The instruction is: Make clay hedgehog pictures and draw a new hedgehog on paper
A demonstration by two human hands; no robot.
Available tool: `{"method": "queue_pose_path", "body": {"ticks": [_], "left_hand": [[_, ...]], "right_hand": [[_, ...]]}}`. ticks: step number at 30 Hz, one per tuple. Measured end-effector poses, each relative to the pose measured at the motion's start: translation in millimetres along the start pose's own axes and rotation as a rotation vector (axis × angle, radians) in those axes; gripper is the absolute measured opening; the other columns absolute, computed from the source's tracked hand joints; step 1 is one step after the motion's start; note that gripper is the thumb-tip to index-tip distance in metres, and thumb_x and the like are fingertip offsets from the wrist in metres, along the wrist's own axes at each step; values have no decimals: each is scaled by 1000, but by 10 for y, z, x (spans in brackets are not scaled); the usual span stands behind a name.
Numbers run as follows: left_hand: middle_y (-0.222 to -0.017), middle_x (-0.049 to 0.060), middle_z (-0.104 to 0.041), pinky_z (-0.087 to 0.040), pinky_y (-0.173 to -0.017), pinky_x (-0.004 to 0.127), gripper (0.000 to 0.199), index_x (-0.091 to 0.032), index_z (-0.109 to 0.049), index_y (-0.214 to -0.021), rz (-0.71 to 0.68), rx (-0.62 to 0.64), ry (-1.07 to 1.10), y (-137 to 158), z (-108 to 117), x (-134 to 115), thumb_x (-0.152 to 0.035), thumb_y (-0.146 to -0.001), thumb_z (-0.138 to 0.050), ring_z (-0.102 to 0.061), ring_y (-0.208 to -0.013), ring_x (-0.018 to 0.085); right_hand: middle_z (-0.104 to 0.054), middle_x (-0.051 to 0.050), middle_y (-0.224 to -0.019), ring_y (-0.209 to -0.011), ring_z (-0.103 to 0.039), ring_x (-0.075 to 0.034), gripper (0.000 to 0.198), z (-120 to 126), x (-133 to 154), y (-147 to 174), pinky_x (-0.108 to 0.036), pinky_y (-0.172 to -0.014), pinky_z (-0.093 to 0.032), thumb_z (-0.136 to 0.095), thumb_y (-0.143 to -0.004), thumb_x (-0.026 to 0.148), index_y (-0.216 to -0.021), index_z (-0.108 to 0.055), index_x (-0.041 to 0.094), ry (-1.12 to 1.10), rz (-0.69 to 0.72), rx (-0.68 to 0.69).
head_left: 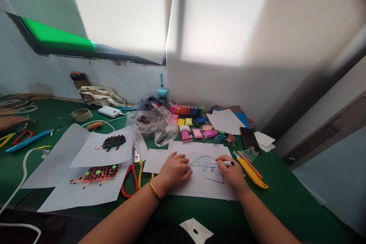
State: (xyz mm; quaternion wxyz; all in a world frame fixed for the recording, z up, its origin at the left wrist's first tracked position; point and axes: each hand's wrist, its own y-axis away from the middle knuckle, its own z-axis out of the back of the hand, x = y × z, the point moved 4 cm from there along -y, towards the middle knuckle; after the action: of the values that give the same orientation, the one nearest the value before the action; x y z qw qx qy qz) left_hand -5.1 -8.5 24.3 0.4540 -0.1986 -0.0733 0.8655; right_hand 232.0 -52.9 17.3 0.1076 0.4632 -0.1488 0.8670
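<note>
My right hand (235,175) grips a white pen (226,163) with a dark blue end, its other end over the drawing. A blue outline hedgehog (204,162), with scale-like marks on its back and short legs, is drawn on the white paper (185,188) in front of me. My left hand (175,170) lies on the left part of this paper, fingers loosely apart, beside the hedgehog's snout. Under that hand's side a smaller white sheet (156,160) shows. Red-handled scissors (131,181) lie left of my left wrist.
On the left, sheets carry a black-spined hedgehog (114,142) and a pink one with green dots (98,174). Behind the paper are colourful clay packets (197,133) and a clear plastic bag (160,122). A yellow cutter (253,173) and a dark phone (249,138) lie right.
</note>
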Motion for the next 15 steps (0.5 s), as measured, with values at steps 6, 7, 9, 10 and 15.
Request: {"method": "queue_pose_path", "body": {"ticks": [6, 7, 9, 10, 15], "left_hand": [[-98, 2, -68, -28, -107, 46, 11, -26, -69, -84, 16, 0, 7, 2, -1, -4, -30, -87, -59, -57, -107, 22], [-99, 2, -68, -28, -107, 46, 11, -26, -69, -84, 16, -2, 9, 2, -1, -4, -29, -87, -59, -57, -107, 22], [-100, 2, -69, -27, -107, 47, 11, -26, -68, -84, 17, -4, 12, 2, 0, -1, -29, -87, -59, -57, -108, 22], [-100, 2, -69, -27, -107, 47, 11, -26, -68, -85, 17, -1, 13, 1, 0, 0, -29, -87, -58, -56, -109, 22], [-99, 2, -68, -27, -107, 47, 11, -25, -68, -84, 14, 16, 17, -2, 4, -3, -29, -87, -58, -56, -109, 22]], "right_hand": [[-71, -4, -81, -80, -63, -23, 24, -32, -40, -18, -31, -69, -45, -50, -76, 36, -75, -68, 21, 18, 8, 12], [-71, -4, -81, -80, -63, -23, 23, -31, -44, -17, -31, -69, -45, -50, -76, 35, -75, -68, 21, 25, 1, 11], [-70, -4, -80, -79, -62, -23, 22, -28, -39, -11, -31, -69, -45, -50, -76, 34, -75, -67, 21, 25, -6, 20], [-70, -3, -79, -78, -62, -23, 22, -26, -32, -6, -30, -68, -45, -49, -77, 34, -76, -67, 21, 20, -8, 30], [-69, -3, -77, -76, -62, -23, 24, -6, -16, 11, -30, -66, -44, -48, -79, 36, -77, -67, 20, 6, -21, 27]]}}
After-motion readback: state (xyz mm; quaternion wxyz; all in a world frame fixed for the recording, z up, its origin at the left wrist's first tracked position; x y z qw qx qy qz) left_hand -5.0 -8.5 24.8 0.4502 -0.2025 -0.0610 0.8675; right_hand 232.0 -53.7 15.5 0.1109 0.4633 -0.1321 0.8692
